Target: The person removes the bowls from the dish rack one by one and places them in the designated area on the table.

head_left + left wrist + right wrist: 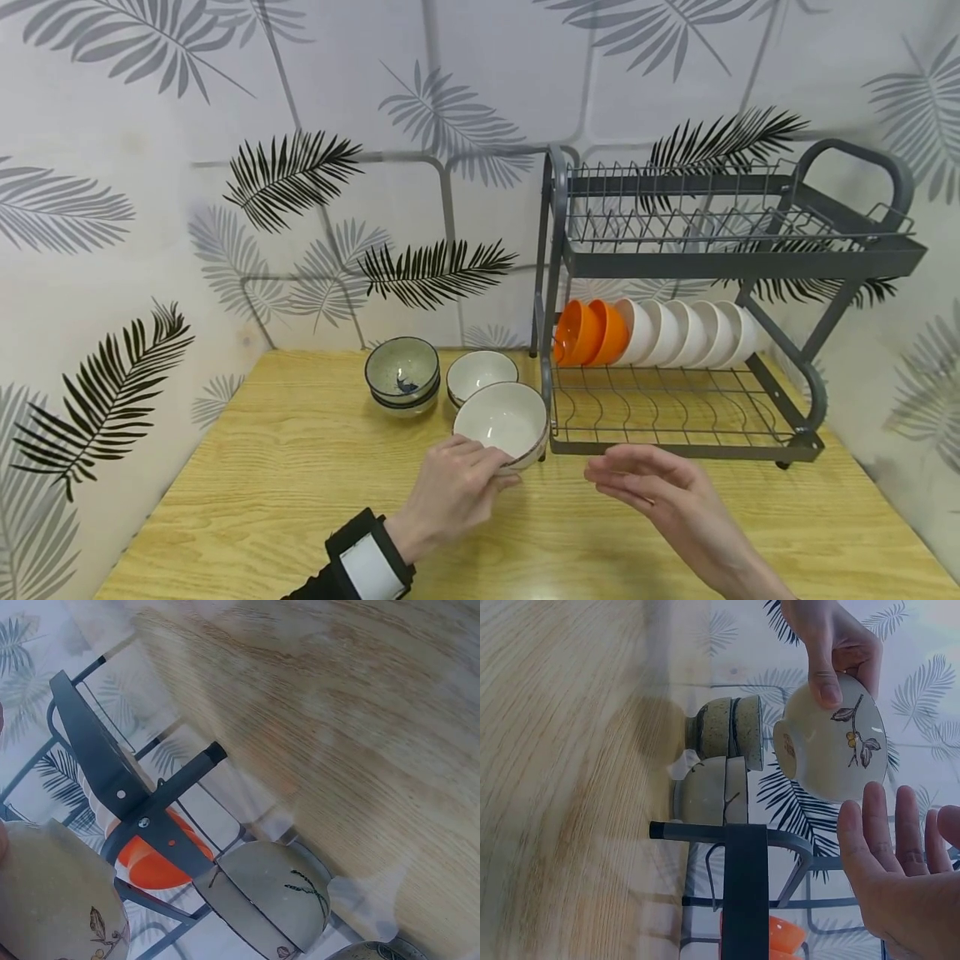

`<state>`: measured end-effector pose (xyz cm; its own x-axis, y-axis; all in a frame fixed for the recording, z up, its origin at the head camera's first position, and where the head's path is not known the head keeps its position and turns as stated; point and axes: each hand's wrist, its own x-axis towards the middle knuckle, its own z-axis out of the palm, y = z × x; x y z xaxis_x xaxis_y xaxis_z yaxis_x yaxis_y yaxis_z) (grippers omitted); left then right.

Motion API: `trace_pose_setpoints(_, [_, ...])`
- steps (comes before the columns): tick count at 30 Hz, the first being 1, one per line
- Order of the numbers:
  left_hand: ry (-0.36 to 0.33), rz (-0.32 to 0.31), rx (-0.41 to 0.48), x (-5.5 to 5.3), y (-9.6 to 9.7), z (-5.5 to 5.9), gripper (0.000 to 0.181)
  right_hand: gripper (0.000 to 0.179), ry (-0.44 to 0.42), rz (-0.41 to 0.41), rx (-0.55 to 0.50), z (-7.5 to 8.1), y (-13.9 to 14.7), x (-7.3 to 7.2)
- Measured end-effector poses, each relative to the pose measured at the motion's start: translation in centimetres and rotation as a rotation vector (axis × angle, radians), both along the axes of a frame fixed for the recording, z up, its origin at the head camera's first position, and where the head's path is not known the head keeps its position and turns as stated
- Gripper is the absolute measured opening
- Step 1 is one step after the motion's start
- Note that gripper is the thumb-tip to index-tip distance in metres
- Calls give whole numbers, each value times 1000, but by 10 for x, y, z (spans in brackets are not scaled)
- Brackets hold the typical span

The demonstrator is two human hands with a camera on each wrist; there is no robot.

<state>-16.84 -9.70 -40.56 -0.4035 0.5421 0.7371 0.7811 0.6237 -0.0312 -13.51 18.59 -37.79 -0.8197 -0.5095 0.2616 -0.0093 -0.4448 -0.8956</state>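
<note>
My left hand (457,487) pinches the near rim of a cream bowl (501,421), thumb on the outside. In the right wrist view this bowl (829,742) is held up off the table, with a brown leaf and yellow berry print on its side. My right hand (667,504) is held with fingers extended, to the right of the bowl and in front of the rack; in the right wrist view its fingertips are close to the bowl's rim. Behind the held bowl stands a stack of white bowls (480,371), and left of it a stack of grey-green bowls (402,371).
A dark two-tier dish rack (686,452) stands at the right. On its lower tier, orange bowls (611,333) and several white bowls (678,333) lean in a row along the back. The upper basket (738,262) sits above them. A leaf-patterned wall covering (510,50) rises behind the wooden table (285,467).
</note>
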Motion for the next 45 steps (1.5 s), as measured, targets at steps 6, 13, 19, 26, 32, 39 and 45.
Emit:
trace_pose_setpoints(6, [-8,1,28,-3,-1,-1,17,35,11,27,-17,-1,-1,0])
trace_pose_setpoints(13, [9,-6,66,-8,-3,-5,17,35,-1,30,-25,-1,-2,-1])
trace_pose_setpoints(19, [-18,22,91,-13,-6,-7,19,34,17,23,-13,0,-2,-2])
trace_pose_setpoints(26, [-29,33,116,-19,-10,-10,20,34,9,16,-8,-1,-2,-1])
trace_pose_setpoints(32, [-31,31,125,-23,-12,-14,19,35,9,29,-34,-3,-2,0])
trace_pose_setpoints(39, [-61,61,143,-29,-13,-16,18,35,4,29,-33,-4,-1,0])
trace_pose_setpoints(45, [-63,64,149,-35,-13,-18,19,36,2,42,-56,-5,-1,0])
